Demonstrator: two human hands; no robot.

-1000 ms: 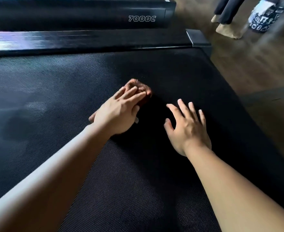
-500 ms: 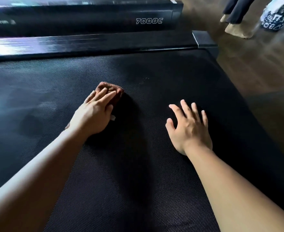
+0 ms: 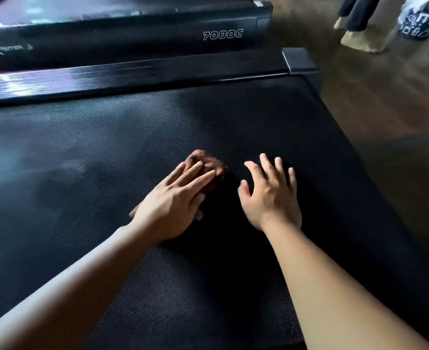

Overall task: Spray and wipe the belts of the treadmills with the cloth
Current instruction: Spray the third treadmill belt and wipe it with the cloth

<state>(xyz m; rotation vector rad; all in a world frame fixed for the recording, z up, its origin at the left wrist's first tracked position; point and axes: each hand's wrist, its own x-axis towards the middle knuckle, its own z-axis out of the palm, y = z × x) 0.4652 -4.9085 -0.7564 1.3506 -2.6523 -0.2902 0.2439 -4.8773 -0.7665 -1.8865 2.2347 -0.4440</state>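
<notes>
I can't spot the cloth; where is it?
In the head view, the cloth lies on the belt under the left hand, just left of the right hand.

You've got a reddish-brown cloth (image 3: 209,164) on a black belt (image 3: 107,160) with fine diagonal ribbing; black side rail (image 3: 142,74), white "7000C" lettering (image 3: 222,35), brown wood-look floor (image 3: 385,97).

Much of the cloth (image 3: 207,160) under the left hand (image 3: 173,205); legs (image 3: 357,11) off-frame above
</notes>
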